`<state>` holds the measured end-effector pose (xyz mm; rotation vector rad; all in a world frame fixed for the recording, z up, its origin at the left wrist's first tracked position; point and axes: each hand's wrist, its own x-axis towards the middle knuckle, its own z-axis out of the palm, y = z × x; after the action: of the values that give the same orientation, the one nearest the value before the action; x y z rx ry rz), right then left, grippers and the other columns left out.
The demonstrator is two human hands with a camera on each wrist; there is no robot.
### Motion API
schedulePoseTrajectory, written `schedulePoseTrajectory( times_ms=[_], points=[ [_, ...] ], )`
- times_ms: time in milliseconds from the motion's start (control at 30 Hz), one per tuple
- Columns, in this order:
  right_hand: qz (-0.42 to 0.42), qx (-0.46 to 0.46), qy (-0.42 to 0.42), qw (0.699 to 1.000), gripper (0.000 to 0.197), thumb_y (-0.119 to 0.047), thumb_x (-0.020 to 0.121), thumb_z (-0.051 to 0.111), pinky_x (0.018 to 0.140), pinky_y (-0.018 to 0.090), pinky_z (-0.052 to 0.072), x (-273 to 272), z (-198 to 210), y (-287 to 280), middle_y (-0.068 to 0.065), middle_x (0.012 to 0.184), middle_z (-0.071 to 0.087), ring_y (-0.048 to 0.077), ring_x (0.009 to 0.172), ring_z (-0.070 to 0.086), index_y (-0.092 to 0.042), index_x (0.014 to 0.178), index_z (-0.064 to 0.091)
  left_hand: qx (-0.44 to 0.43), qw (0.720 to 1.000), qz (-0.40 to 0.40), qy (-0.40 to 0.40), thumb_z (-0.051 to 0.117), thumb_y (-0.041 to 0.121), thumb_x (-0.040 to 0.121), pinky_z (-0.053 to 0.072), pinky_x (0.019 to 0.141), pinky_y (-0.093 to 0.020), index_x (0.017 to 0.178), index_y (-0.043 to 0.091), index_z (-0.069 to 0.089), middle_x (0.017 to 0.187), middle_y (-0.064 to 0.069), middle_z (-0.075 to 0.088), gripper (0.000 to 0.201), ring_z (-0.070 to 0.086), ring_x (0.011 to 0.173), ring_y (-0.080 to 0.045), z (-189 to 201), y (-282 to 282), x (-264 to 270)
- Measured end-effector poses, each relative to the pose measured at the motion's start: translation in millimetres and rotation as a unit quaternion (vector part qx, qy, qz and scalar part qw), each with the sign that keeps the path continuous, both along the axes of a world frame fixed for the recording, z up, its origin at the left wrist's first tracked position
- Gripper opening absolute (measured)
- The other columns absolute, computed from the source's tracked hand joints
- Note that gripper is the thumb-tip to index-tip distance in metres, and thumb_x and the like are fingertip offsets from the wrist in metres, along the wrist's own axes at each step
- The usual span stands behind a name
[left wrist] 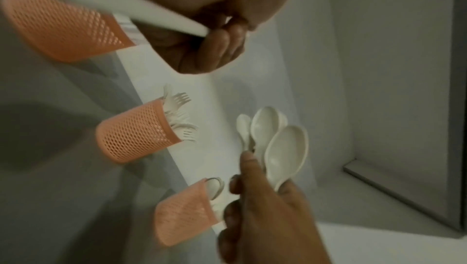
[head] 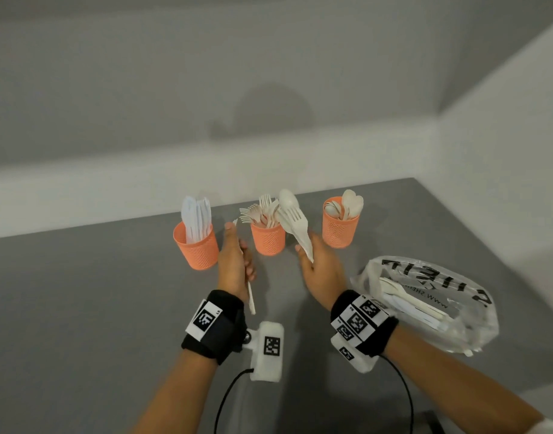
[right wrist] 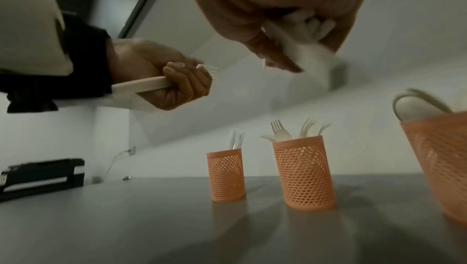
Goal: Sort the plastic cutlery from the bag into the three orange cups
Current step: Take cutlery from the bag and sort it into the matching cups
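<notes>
- Cream-white plastic cutlery is split between three places: the cups, both hands and the bag.
- Left hand (head: 236,264), fingers curled round the handle of a single white plastic fork (head: 249,289), holds it in front of the gap between the left and middle cups; the tines poke out past the fingertips, the handle trails back toward the wrist.
- Right hand (head: 319,270) grips a small bunch of white plastic spoons and a fork (head: 292,222) by their handles, the heads fanned upward just beside the middle cup's rim, between it and the right cup.
- Three orange perforated plastic cups stand upright in a row near the table's far edge, apart from one another: the left cup (head: 196,249) holds flat white knives, the middle cup (head: 268,241) a spray of forks, the right cup (head: 340,228) rounded spoons.
- Mesh walls on the cups are a fine honeycomb of holes, the rims smooth bands.
- Crinkled clear plastic bag with black lettering (head: 425,305) lies on its side to the right of the right wrist, more white cutlery showing through it.
- Black wrist straps (head: 212,327) carry white blocks printed with square black markers, and thin black cables run back from them.
- Matte grey tabletop (head: 81,308) is smooth, with open surface on the left and in front of the cups.
- Pale walls meet in a corner behind the right of the table.
</notes>
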<state>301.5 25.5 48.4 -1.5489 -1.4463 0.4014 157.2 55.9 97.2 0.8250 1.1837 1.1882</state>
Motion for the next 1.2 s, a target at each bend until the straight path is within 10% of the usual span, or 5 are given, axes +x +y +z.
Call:
schedulePoseTrajectory(
  times_ms=[167,333,667,867,1200],
  points=[
    [-0.005,-0.006,-0.106,0.994,0.051,-0.013,0.087,0.044,0.071,0.048,0.050,-8.1,9.9,-2.5,0.017,0.108,0.058,0.037,0.089,0.060,-0.014,0.139,0.041,0.055,0.996,-0.045,0.050,0.060,0.027,0.088,0.020,0.032,-0.015,0.058,0.019,0.033,0.038,0.011,0.027,0.041,0.021,0.030,-0.005,0.5,-17.4,3.4],
    [0.001,-0.036,-0.157,0.987,0.057,-0.011,0.092,0.047,0.070,0.044,0.048,-15.6,17.9,-8.4,0.014,0.115,0.053,0.038,0.092,0.059,-0.020,0.145,0.029,0.118,0.991,-0.018,0.055,0.061,0.017,0.087,0.028,0.036,-0.010,0.072,0.017,0.057,0.044,0.014,0.048,0.016,0.036,0.031,-0.001,7.4,-22.1,17.3],
    [0.007,-0.064,-0.160,0.985,0.059,-0.009,0.090,0.047,0.072,0.044,0.048,-12.5,12.5,-11.3,0.014,0.119,0.051,0.037,0.092,0.060,-0.015,0.145,0.028,0.179,0.976,0.008,0.121,0.057,0.009,0.090,0.038,0.049,-0.013,0.065,0.014,0.054,0.058,0.003,0.053,0.025,0.049,0.041,0.002,10.4,-19.7,31.3],
    [0.007,-0.080,-0.165,0.983,0.061,-0.008,0.088,0.050,0.077,0.040,0.046,-7.4,16.9,-12.3,0.013,0.128,0.048,0.034,0.102,0.058,-0.013,0.144,0.027,0.175,0.979,0.036,0.094,0.046,0.014,0.096,0.041,0.050,-0.015,0.092,-0.003,0.055,0.076,-0.010,0.059,0.020,0.051,0.053,-0.006,8.9,-11.9,35.3],
    [0.031,-0.053,-0.133,0.989,0.054,-0.006,0.089,0.047,0.077,0.039,0.046,-5.6,16.8,-9.2,0.016,0.122,0.054,0.035,0.099,0.059,-0.010,0.142,0.033,0.214,0.964,0.067,0.141,0.038,0.018,0.099,0.042,0.063,-0.028,0.084,0.007,0.056,0.068,0.001,0.054,0.026,0.051,0.061,-0.012,11.7,-4.2,40.9]
  ],
)
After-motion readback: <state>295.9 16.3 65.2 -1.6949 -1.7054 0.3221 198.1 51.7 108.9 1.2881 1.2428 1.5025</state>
